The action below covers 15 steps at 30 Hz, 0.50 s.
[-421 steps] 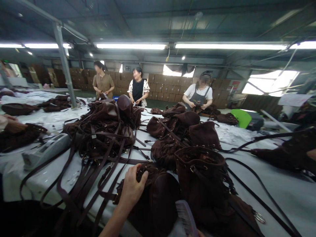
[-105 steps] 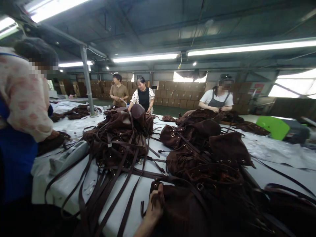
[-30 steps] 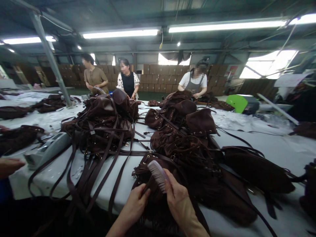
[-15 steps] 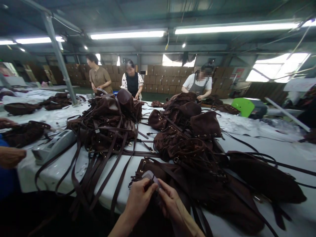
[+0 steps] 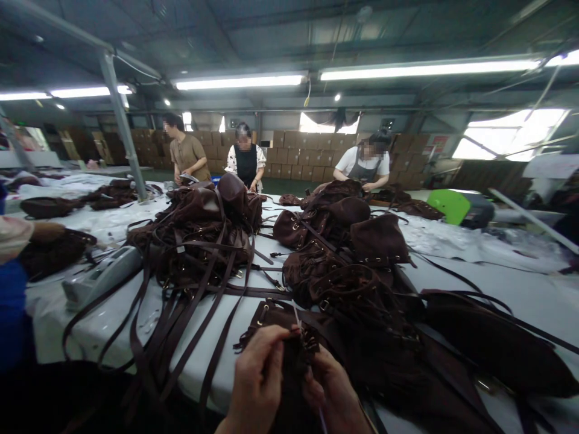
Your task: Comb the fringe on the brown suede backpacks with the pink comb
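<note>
Near the table's front edge, my left hand [image 5: 260, 377] pinches at the edge of a dark brown bag [image 5: 275, 313], close to a thin pale strip [image 5: 297, 316]. My right hand [image 5: 328, 386] is closed on the bag's dark fringed edge, just right of my left hand, with a thin pale strip running down below its fingers. The bag lies partly on the table and hangs down between my hands. Its lower part is in shadow.
Piles of brown bags [image 5: 199, 211] with long straps hanging over the front edge cover the white table [image 5: 452, 265]. A grey device [image 5: 99, 271] stands at the left, beside a person's arm [image 5: 18, 235]. Three people stand across the table. A green machine [image 5: 447, 206] is at the back right.
The pale strip between my hands has turned thin and upright, and the bag's fringed edge has come up between them. The person at the left has reached further in. The view has tilted up slightly.
</note>
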### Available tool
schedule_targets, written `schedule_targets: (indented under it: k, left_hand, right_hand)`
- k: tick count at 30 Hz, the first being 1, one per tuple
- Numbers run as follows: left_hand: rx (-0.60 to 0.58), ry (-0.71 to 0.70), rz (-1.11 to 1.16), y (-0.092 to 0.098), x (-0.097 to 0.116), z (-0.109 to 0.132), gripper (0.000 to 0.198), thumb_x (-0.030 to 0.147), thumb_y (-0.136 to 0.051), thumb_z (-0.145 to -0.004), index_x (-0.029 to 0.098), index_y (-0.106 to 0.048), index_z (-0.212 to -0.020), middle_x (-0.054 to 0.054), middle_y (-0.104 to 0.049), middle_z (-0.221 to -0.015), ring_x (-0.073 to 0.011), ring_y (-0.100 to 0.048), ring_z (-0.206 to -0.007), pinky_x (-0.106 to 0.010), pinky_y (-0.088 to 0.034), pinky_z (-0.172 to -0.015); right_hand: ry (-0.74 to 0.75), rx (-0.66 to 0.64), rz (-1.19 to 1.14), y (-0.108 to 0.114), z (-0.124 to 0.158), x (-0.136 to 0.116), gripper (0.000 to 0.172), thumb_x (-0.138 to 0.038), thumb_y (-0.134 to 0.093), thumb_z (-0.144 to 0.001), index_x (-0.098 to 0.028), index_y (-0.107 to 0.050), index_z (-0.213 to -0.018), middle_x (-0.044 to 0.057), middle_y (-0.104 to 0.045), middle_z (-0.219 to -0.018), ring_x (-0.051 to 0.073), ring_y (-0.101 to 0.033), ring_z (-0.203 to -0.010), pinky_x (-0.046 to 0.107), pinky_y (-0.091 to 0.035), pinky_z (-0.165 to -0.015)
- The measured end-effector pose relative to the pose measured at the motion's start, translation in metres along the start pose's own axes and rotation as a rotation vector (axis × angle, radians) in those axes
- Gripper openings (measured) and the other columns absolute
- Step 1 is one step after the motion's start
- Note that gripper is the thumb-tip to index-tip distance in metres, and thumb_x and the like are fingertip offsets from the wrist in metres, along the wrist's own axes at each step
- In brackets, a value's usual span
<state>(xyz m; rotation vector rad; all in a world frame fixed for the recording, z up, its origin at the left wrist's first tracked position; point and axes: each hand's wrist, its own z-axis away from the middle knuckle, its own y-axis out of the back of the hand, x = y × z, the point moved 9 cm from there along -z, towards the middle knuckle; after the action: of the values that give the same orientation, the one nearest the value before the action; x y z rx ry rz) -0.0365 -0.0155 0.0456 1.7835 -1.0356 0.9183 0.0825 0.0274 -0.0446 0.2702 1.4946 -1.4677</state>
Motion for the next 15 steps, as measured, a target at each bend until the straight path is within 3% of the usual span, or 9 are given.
schedule_targets:
  k: [1,3,5,6,8,9,12,15]
  left_hand:
    - [0.066,0.105,0.087,0.005,-0.016,0.001,0.039,0.043,-0.039,-0.095,0.020,-0.059,-0.120,-0.006,-0.065,-0.080,-0.0176,-0.059,-0.062,-0.029,-0.049,-0.058]
    - [0.028,0.257,0.262,-0.006,-0.042,0.002,0.049,0.043,-0.047,-0.091,0.019,-0.048,-0.134,-0.005,-0.067,-0.083,-0.0153,-0.057,-0.057,-0.026,-0.047,-0.052]
    - [-0.144,0.232,0.416,-0.032,-0.049,-0.001,0.057,0.036,-0.055,-0.086,0.021,-0.043,-0.139,-0.008,-0.067,-0.110,-0.0180,-0.064,-0.080,-0.028,-0.053,-0.070]
    - [-0.227,0.179,0.457,-0.044,-0.047,-0.003,0.053,0.033,-0.056,-0.084,0.021,-0.047,-0.135,-0.009,-0.064,-0.119,-0.0198,-0.063,-0.094,-0.030,-0.052,-0.082]
    - [-0.345,0.093,0.433,-0.064,-0.046,-0.005,0.037,0.028,-0.055,-0.083,0.018,-0.060,-0.118,-0.007,-0.065,-0.116,-0.0222,-0.059,-0.105,-0.032,-0.047,-0.094]
    - [-0.365,0.072,0.383,-0.070,-0.049,-0.006,0.029,0.027,-0.054,-0.083,0.017,-0.064,-0.108,-0.007,-0.068,-0.106,-0.0223,-0.060,-0.101,-0.032,-0.047,-0.091]
    - [-0.280,0.093,0.175,-0.076,-0.069,-0.017,0.016,0.028,-0.051,-0.083,0.017,-0.062,-0.082,-0.003,-0.065,-0.078,-0.0189,-0.058,-0.077,-0.027,-0.046,-0.071]
    - [-0.155,0.222,0.013,-0.077,-0.094,-0.027,0.026,0.036,-0.046,-0.089,0.019,-0.057,-0.074,-0.002,-0.060,-0.070,-0.0183,-0.056,-0.072,-0.026,-0.042,-0.066]
  right_hand:
    - [-0.024,-0.005,-0.042,-0.002,0.004,-0.004,0.036,-0.035,-0.077,-0.069,-0.020,-0.065,-0.100,-0.008,-0.049,-0.047,0.002,-0.025,-0.033,0.012,-0.020,-0.033]
    - [-0.031,-0.023,-0.067,-0.008,0.009,-0.010,0.043,-0.033,-0.077,-0.068,-0.020,-0.065,-0.107,-0.006,-0.053,-0.049,0.002,-0.025,-0.032,0.011,-0.021,-0.033]
    - [-0.025,-0.050,-0.051,-0.012,0.012,-0.013,0.048,-0.034,-0.078,-0.068,-0.019,-0.065,-0.113,-0.005,-0.054,-0.048,0.003,-0.029,-0.031,0.012,-0.022,-0.032]
    - [-0.026,-0.058,-0.039,-0.013,0.013,-0.013,0.052,-0.034,-0.079,-0.068,-0.019,-0.064,-0.116,-0.005,-0.054,-0.048,0.003,-0.031,-0.031,0.012,-0.023,-0.031]
    - [-0.042,-0.060,-0.025,-0.013,0.014,-0.012,0.059,-0.035,-0.079,-0.069,-0.020,-0.062,-0.123,-0.006,-0.055,-0.048,0.004,-0.033,-0.030,0.012,-0.025,-0.030]
    - [-0.053,-0.057,-0.022,-0.012,0.014,-0.010,0.062,-0.036,-0.079,-0.069,-0.020,-0.061,-0.126,-0.005,-0.056,-0.049,0.003,-0.033,-0.029,0.011,-0.025,-0.030]
    - [-0.071,-0.024,0.017,-0.006,0.012,0.002,0.067,-0.038,-0.081,-0.069,-0.018,-0.059,-0.129,-0.004,-0.060,-0.052,0.003,-0.035,-0.027,0.011,-0.026,-0.028]
    - [-0.037,0.048,0.105,0.006,0.008,0.024,0.086,-0.053,-0.083,-0.064,-0.011,-0.055,-0.133,-0.001,-0.061,-0.049,0.005,-0.037,-0.025,0.013,-0.025,-0.024]
